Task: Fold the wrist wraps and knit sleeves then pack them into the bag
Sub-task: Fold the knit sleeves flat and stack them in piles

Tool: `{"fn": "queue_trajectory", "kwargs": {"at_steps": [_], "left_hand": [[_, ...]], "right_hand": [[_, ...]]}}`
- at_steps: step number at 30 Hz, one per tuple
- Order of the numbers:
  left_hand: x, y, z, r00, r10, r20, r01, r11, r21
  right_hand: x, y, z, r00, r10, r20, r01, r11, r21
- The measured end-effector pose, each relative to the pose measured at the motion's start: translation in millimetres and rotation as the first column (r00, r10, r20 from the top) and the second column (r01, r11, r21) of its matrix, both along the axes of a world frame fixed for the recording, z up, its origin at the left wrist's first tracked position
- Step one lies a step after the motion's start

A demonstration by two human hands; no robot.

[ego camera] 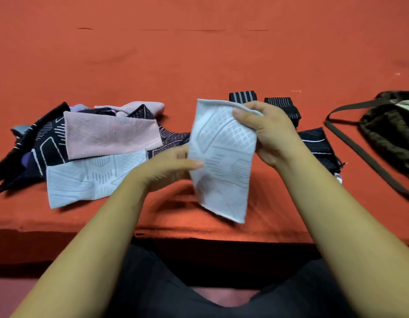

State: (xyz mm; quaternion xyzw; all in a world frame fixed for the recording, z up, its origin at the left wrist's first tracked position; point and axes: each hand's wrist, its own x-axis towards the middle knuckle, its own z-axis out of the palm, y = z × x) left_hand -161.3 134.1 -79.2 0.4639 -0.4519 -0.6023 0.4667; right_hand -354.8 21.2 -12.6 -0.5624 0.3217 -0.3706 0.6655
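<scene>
Several unfolded knit sleeves are lying heaped left of the bag. One pale blue sleeve is being held up between that heap and the bag: its top corner is being pinched by the right hand, while its side edge is apparently being nipped by the blurred left hand. Being soft and limp, it is likely going to sag unless corners are being gripped. Folded wrist wraps are lying nearer the bag.
</scene>
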Motion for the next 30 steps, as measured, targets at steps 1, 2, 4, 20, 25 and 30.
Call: {"fn": "queue_trajectory", "kwargs": {"at_steps": [1,2,4,20,25,30], "left_hand": [[-7,1,-12,0.998,-0.053,0.03,0.051,0.998,0.044],[-14,2,-21,0.996,-0.076,0.055,0.071,0.994,0.081],[-25,2,-33,0.998,-0.035,0.042,0.03,0.993,0.112],[-32,6,-59,0.783,0.566,0.258,-0.614,0.769,0.176],[-23,9,-52,0.553,0.527,0.645,-0.666,0.745,-0.038],[-47,7,-26,0.735,0.621,0.271,-0.642,0.766,-0.012]], "right_hand": [[-9,-2,-5,0.996,-0.079,0.039,0.078,0.996,0.033],[-19,-5,-11,0.988,-0.145,0.047,0.143,0.988,0.052],[-38,-11,-24,0.973,-0.231,-0.002,0.231,0.971,0.069],[-69,25,-111,0.864,-0.257,-0.433,0.332,0.937,0.105],[-69,21,-120,0.706,-0.337,-0.623,0.253,0.942,-0.222],[-74,25,-134,0.761,-0.369,-0.533,0.276,0.929,-0.248]]}}
